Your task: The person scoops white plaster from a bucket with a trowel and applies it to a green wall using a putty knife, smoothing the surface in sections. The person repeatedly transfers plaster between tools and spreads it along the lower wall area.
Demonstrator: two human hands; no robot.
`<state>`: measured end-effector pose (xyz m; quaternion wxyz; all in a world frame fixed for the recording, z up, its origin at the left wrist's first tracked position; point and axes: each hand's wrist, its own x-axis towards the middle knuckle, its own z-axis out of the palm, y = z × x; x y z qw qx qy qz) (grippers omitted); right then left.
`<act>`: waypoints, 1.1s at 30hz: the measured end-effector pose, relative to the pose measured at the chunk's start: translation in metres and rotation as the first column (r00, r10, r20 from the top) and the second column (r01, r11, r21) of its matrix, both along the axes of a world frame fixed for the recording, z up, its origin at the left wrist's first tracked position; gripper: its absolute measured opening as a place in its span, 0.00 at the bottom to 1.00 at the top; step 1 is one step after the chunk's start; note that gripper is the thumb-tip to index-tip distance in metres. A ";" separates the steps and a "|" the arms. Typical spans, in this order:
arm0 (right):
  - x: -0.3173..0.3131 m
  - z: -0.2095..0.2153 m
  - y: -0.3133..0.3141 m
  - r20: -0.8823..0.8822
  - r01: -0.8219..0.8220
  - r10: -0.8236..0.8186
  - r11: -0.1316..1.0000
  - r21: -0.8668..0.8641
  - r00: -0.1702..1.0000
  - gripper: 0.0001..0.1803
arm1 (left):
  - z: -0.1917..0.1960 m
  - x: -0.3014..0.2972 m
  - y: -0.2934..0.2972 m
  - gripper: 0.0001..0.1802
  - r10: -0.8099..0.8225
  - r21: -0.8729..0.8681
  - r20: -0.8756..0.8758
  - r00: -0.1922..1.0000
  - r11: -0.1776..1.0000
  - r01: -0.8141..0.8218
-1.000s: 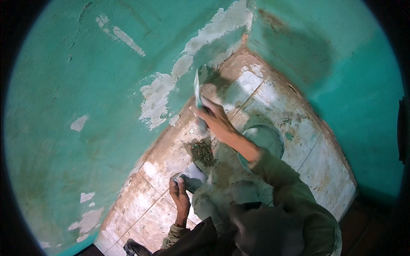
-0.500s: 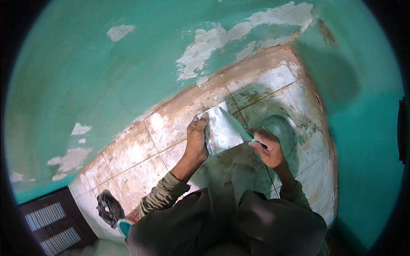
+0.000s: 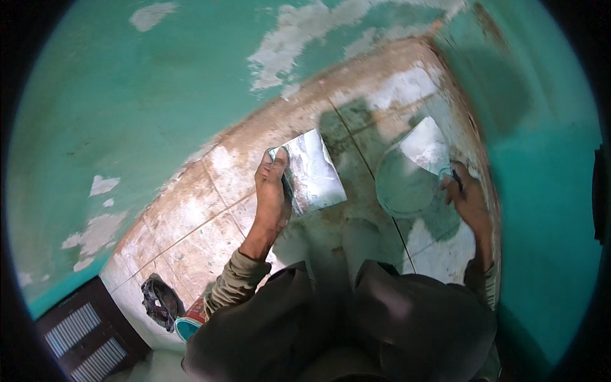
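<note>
My left hand (image 3: 272, 191) grips a flat, shiny metal plate (image 3: 313, 173) by its left edge, with the thumb on top. Pale and brownish smears mark the plate's face. In my right hand (image 3: 470, 196) is a putty knife (image 3: 425, 146), its wide blade pointing away from me and whitish on its upper side. The blade is above the far side of a round, greenish container (image 3: 406, 194) on the floor; whether it touches what is inside I cannot tell. A gap separates the two hands.
A green wall (image 3: 159, 83) with pale bare patches rises ahead and meets another green wall (image 3: 541, 191) on the right. Stained floor tiles (image 3: 191, 216) lie between. At lower left are a crumpled black plastic bag (image 3: 160, 300), a red tub (image 3: 191, 318) and a dark slatted panel (image 3: 89, 331).
My right hand has moved the putty knife off the metal plate, rightward to the round container. The left hand, still holding the plate, has shifted slightly left. The view has tilted a little.
</note>
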<state>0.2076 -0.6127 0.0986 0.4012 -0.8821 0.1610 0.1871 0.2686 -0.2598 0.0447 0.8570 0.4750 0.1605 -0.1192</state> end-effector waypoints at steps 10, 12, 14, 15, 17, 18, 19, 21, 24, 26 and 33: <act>0.030 -0.001 -0.006 -0.439 -0.713 0.635 0.265 -0.649 0.635 0.05 | -0.088 -0.046 -0.072 0.10 -0.465 -0.041 -0.150 0.873 0.885 0.464; 0.036 -0.012 -0.004 -0.378 -0.678 0.662 0.271 -0.683 0.647 0.04 | -0.106 -0.053 -0.075 0.12 -0.492 0.096 -0.122 0.862 0.859 0.503; 0.045 -0.024 -0.002 -0.353 -0.666 0.683 0.261 -0.699 0.639 0.04 | -0.109 -0.056 -0.079 0.14 -0.504 0.169 -0.110 0.857 0.840 0.516; 0.051 -0.030 0.002 -0.360 -0.673 0.690 0.248 -0.697 0.628 0.04 | -0.103 -0.056 -0.080 0.14 -0.503 0.174 -0.113 0.857 0.839 0.515; 0.059 -0.034 0.013 -0.347 -0.692 0.732 0.229 -0.685 0.586 0.02 | -0.100 -0.056 -0.082 0.15 -0.494 0.223 -0.119 0.861 0.832 0.508; 0.062 -0.034 0.020 -0.325 -0.703 0.766 0.223 -0.675 0.555 0.02 | -0.101 -0.057 -0.083 0.15 -0.486 0.268 -0.122 0.866 0.823 0.500; 0.063 -0.035 0.024 -0.302 -0.715 0.797 0.216 -0.665 0.522 0.01 | -0.102 -0.058 -0.084 0.15 -0.478 0.312 -0.125 0.869 0.813 0.492; 0.057 -0.047 0.018 0.094 -0.620 0.879 0.401 -0.674 0.467 0.02 | -0.088 -0.057 -0.085 0.16 -0.505 0.308 -0.086 0.859 0.806 0.505; 0.053 -0.064 0.027 0.346 -0.627 0.848 0.530 -0.571 0.402 0.03 | -0.077 -0.056 -0.086 0.15 -0.526 0.291 -0.079 0.846 0.800 0.525; 0.052 -0.061 0.033 0.372 -0.664 0.854 0.519 -0.539 0.364 0.03 | -0.077 -0.057 -0.085 0.15 -0.525 0.307 -0.081 0.847 0.795 0.523; 0.052 -0.037 0.005 -0.104 -0.759 0.887 0.318 -0.568 0.450 0.06 | -0.098 -0.063 -0.080 0.12 -0.453 0.205 -0.113 0.884 0.860 0.467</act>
